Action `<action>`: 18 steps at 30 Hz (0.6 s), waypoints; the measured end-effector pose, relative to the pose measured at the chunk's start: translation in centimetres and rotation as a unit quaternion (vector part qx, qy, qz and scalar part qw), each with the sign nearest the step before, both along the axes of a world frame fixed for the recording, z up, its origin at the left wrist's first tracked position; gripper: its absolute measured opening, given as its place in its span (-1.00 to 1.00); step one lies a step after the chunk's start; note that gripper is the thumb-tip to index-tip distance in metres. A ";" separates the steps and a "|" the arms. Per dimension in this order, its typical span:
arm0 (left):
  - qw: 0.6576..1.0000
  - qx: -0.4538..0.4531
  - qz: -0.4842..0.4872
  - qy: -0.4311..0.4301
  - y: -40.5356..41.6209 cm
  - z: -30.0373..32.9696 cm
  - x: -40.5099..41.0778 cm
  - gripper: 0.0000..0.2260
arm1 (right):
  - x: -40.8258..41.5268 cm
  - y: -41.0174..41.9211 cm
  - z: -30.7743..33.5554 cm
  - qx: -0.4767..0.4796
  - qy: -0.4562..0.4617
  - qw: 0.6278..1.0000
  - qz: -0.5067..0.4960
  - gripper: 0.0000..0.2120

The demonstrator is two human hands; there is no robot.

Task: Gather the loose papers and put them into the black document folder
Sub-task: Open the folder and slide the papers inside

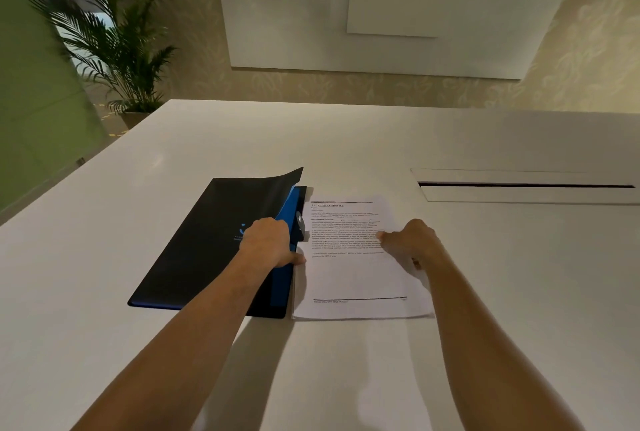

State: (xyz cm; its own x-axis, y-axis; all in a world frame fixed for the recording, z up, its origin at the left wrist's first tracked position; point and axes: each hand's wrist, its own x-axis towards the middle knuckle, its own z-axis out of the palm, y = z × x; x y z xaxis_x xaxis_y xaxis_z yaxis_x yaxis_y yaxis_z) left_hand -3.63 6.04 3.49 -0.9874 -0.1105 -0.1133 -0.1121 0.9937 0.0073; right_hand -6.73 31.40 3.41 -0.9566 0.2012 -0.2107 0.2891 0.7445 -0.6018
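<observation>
Both bare forearms reach in from the near edge over the white table [485, 292]. Left hand [268, 244] grips the black document folder [204, 240] at its right edge, fingers curled round the lifted cover, blue lining showing. Right hand [410, 242] rests on the papers [356, 278], fingers bent; can't tell if it's pinching them. Papers lie just right of the folder, touching it.

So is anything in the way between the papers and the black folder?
Nothing loose lies between them: the papers sit right beside the black folder. Its cover is only slightly lifted under the left hand, so it needs opening wider.
</observation>
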 end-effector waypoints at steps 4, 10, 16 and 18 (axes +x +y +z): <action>1.000 -0.005 -0.003 -0.002 0.0 -0.1 -0.1 -0.51 | 0.0 -0.2 0.2 -0.031 -0.010 0.999 0.019 -0.67; 1.000 0.012 0.011 -0.006 0.0 -0.1 0.1 -0.53 | 0.6 -1.3 0.6 -0.044 -0.005 0.998 0.052 -0.58; 1.000 0.030 0.008 -0.006 -0.1 0.4 0.5 -0.52 | 0.4 0.2 0.1 -0.113 -0.019 0.992 0.049 -0.62; 0.999 0.038 0.006 -0.014 -0.2 0.8 0.6 -0.55 | 0.4 0.9 0.1 -0.179 -0.007 0.983 0.040 -0.70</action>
State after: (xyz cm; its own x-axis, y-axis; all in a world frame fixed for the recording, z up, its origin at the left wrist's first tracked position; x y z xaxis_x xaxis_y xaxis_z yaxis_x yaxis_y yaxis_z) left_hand -2.98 5.84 4.26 -0.9823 -0.1127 -0.1494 -0.1256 0.9888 0.0801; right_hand -6.37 32.28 3.51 -0.9632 0.0352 -0.2666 0.2472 0.5059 -0.8264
